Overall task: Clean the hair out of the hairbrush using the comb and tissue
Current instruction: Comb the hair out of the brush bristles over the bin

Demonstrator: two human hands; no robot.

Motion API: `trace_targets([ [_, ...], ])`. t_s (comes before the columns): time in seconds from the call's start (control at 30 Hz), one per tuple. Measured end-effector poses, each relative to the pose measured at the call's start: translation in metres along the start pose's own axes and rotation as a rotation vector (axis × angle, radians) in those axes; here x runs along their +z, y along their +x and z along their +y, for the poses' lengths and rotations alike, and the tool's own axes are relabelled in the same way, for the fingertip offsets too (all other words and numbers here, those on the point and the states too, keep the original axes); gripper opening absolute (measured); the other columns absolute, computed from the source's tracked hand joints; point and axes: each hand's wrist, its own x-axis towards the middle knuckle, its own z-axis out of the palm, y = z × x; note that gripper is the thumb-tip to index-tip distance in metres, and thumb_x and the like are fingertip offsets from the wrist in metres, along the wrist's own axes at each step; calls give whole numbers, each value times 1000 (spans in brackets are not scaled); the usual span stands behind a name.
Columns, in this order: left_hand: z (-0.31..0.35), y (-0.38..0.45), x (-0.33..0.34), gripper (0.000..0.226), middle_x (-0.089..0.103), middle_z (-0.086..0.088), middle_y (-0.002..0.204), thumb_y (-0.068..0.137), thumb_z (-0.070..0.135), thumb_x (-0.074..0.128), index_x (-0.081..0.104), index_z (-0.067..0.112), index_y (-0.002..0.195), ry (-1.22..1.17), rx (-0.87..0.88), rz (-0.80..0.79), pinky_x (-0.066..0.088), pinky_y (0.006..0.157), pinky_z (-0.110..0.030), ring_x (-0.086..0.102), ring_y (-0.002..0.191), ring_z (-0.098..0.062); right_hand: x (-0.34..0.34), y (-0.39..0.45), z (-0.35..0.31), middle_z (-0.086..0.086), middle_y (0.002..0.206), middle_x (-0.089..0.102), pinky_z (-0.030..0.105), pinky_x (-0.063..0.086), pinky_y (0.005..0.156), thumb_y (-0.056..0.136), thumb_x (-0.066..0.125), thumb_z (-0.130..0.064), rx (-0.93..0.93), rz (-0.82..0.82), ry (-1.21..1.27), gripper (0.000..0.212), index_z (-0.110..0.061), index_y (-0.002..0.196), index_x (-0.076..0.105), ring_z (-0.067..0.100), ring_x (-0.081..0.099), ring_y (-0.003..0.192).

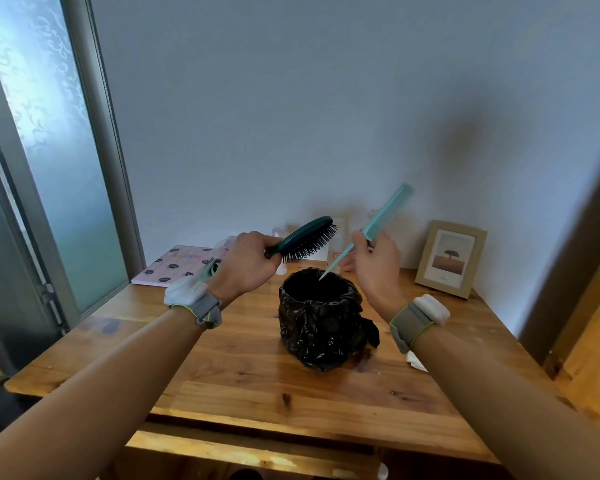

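— While it hangs above the bin, where is the dark teal oval plastic hairbrush [307, 239]?

— Raised over the black-bag-lined round bin [321, 315], bristles facing right and down; the left hand [248, 263] grips its short handle.

— And the pale teal plastic tail comb [373, 228]?

— Pinched mid-shaft by the right hand [374, 261], pointed tail aimed into the bin, well apart from the bristles.

— How will they handle?

— Both look light and rigid; the thin tail probably flexes, so holding near the teeth suits prying. A white tissue [416, 362] peeks from under the right forearm on the wooden table [243, 375].
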Motion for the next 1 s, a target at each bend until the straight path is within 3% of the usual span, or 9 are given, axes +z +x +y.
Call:
trace_targets([
  [0.13, 1, 0, 1, 34, 66, -7, 68, 85, 9, 56, 77, 18, 110, 15, -10, -6, 44, 56, -28, 53, 56, -18, -1, 0, -16, 12, 77, 64, 33, 61, 60, 103, 47, -18, -224, 154, 158, 16, -19, 90, 55, 24, 69, 59],
  [0.23, 4, 0, 2, 34, 68, -6, 71, 86, 10, 56, 76, 19, 112, 24, -14, -13, 48, 60, -31, 60, 62, -24, 5, 1, -25, 8, 81, 64, 37, 61, 65, 102, 48, -18, -281, 151, 250, 18, -27, 89, 55, 24, 69, 63],
  [0.3, 7, -1, 2, 34, 70, -6, 72, 86, 11, 56, 76, 21, 111, 19, -7, -15, 51, 61, -33, 61, 63, -24, 11, 2, -23, -3, 70, 65, 41, 61, 68, 100, 51, -18, -311, 95, 169, 17, -29, 88, 57, 20, 69, 63],
  [0.5, 9, 0, -1, 31, 65, -7, 63, 85, 11, 56, 77, 19, 106, 43, 20, -13, 42, 50, -27, 49, 49, -15, 21, 0, -9, 0, 76, 67, 43, 60, 66, 95, 59, -19, -403, -14, -43, 15, -8, 95, 69, 5, 68, 65],
  [0.6, 7, -1, -1, 31, 62, -6, 60, 86, 10, 56, 77, 20, 105, 37, 27, -19, 36, 46, -18, 44, 44, -10, 21, -1, -7, 5, 86, 68, 44, 60, 66, 95, 62, -19, -415, -49, -80, 15, -7, 96, 70, 9, 70, 69],
  [0.73, 4, -1, -3, 27, 61, -16, 63, 84, 8, 54, 78, 17, 94, 18, 9, -15, 37, 51, -27, 40, 47, -15, 18, -2, -5, 6, 88, 66, 46, 54, 72, 95, 61, -21, -465, -136, -255, 17, -7, 95, 70, 22, 66, 78],
  [0.83, 2, 0, -5, 24, 57, -11, 58, 84, 8, 54, 75, 19, 85, 40, -10, -22, 37, 50, -28, 42, 47, -16, 16, -1, -5, 10, 88, 65, 47, 52, 72, 99, 54, -27, -469, -163, -490, 25, -4, 97, 66, 28, 62, 79],
  [0.9, 0, 1, -5, 20, 53, -6, 55, 85, 8, 55, 71, 17, 78, 65, -19, -29, 36, 52, -29, 42, 48, -17, 13, -1, -10, 11, 83, 66, 47, 52, 71, 100, 50, -29, -446, -103, -458, 28, -5, 96, 63, 28, 64, 76],
  [1.0, -2, 3, -3, 17, 54, -6, 55, 86, 8, 56, 68, 12, 75, 92, -36, -39, 33, 50, -28, 42, 47, -16, 13, -8, -24, 3, 76, 68, 45, 56, 70, 99, 47, -30, -468, -75, -222, 25, -11, 94, 62, 13, 69, 69],
])
